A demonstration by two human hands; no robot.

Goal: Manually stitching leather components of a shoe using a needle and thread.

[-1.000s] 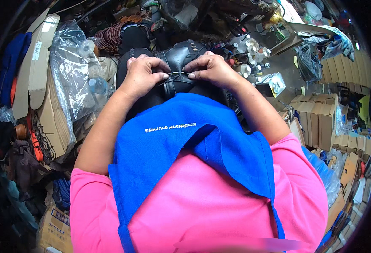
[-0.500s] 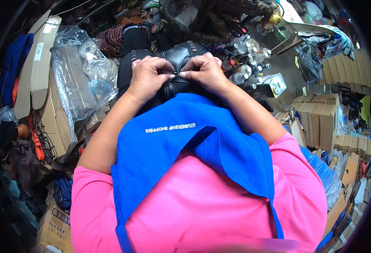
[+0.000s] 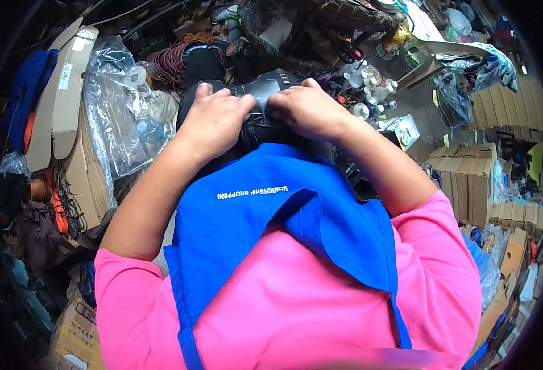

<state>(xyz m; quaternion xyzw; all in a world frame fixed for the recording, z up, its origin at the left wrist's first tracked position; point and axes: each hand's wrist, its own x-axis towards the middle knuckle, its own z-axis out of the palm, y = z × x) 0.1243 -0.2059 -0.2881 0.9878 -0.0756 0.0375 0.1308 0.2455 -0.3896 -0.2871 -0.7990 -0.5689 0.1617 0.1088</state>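
A black, shiny leather article (image 3: 261, 91) rests over my lap, beyond the blue apron (image 3: 240, 216). A row of brownish stitches or loops runs along its far edge; I cannot tell its exact kind. My left hand (image 3: 217, 120) is closed at its left side, knuckles up, fingertips hidden beneath. At the right, my right hand (image 3: 308, 110) is also curled closed, its fingers against the black leather. A gap with leather showing separates the two hands. Whatever the fingers grip is hidden or too thin to make out.
Several small bottles (image 3: 367, 80) stand on the floor beyond my right hand. Flattened cardboard (image 3: 62, 105) and clear plastic sheeting (image 3: 114, 117) lean at the left. A coil of reddish-brown cord (image 3: 166, 61) lies at the far left; cardboard boxes (image 3: 469, 179) stand at the right.
My hands were pinched close together at the middle of the black leather article. They have since moved apart and turned knuckles up, fingers curled in.
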